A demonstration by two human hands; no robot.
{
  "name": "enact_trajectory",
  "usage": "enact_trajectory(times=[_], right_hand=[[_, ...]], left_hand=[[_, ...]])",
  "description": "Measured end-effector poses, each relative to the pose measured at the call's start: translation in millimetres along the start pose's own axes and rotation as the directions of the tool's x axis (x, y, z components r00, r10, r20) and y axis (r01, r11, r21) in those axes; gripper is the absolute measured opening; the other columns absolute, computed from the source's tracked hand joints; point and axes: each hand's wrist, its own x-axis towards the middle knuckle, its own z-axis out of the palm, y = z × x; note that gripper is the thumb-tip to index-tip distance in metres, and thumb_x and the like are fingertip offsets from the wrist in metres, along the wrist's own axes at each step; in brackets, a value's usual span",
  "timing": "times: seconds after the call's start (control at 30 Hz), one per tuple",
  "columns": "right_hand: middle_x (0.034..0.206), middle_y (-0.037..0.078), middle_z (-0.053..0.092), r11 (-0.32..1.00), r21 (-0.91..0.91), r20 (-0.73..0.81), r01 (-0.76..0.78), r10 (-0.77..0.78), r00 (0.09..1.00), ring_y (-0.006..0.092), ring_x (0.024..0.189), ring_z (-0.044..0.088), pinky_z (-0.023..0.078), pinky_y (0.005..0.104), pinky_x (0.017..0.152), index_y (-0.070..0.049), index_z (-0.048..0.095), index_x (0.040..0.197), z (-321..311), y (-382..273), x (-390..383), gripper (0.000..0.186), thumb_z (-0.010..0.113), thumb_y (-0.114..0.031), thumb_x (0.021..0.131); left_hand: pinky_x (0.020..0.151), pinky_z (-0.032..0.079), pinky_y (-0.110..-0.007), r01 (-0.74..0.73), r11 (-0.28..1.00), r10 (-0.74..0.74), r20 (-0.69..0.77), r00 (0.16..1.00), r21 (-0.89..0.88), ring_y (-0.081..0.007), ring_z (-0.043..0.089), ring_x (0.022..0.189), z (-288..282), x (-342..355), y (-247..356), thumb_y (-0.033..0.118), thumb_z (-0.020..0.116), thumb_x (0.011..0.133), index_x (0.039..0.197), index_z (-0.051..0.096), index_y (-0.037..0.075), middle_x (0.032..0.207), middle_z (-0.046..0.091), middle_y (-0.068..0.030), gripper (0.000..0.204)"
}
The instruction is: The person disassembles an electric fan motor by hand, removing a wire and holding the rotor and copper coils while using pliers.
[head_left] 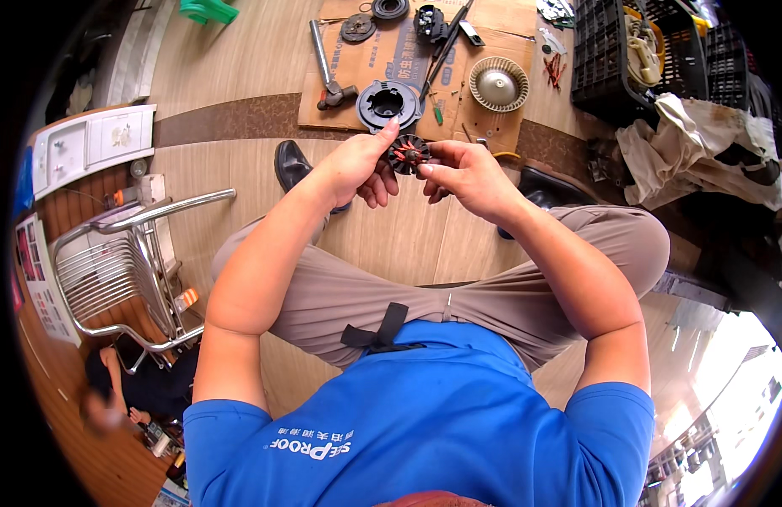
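Note:
A small motor rotor (408, 155), dark and slotted round its rim with reddish windings, is held up between my two hands, end toward me. My right hand (467, 173) grips its right side between thumb and fingers. Against its left side rests my left hand (363, 166), thumb pointing up and fingers curled underneath. Just beyond the hands, a dark round motor housing (365, 108) with a central opening lies on flattened cardboard (399, 51). To its right sits a pale ribbed blower wheel (499, 84), and a small green-handled tool (438, 114) lies between them.
A hammer (322, 63) lies at the cardboard's left, with round dark parts (358, 28) farther back. Black crates (595, 63) and a crumpled beige cloth (661, 160) stand at the right. A metal chair (121, 270) is at left; another person (146, 380) is beyond it.

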Motion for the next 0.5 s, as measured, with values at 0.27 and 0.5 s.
enact_trajectory(times=[0.27,0.5], right_hand=[[0.092,0.009,0.063,0.997,0.073,0.022,0.032,-0.033,0.999,0.0127,0.075,0.063,0.055,0.0279,0.064,0.008,0.055,0.121,0.8,-2.3,-2.3,0.036,0.061,-0.011,0.092],[0.093,0.011,0.064,0.99,0.143,0.014,-0.02,0.018,1.0,0.0142,0.073,0.063,0.055,0.0288,0.065,0.007,0.057,0.117,-1.5,-1.7,-1.7,0.032,0.054,-0.017,0.097]], left_hand=[[0.038,0.045,-0.027,0.012,0.999,-0.014,-0.034,0.999,-0.043,-0.0171,0.058,0.043,-1.2,-2.4,1.4,0.069,0.034,0.092,0.096,0.064,0.005,0.062,0.06,-0.0108,0.071],[0.036,0.043,-0.026,0.016,0.999,-0.017,-0.03,0.999,-0.034,-0.0167,0.057,0.041,-2.3,3.5,-1.6,0.069,0.03,0.093,0.097,0.065,0.006,0.06,0.059,-0.0106,0.073]])
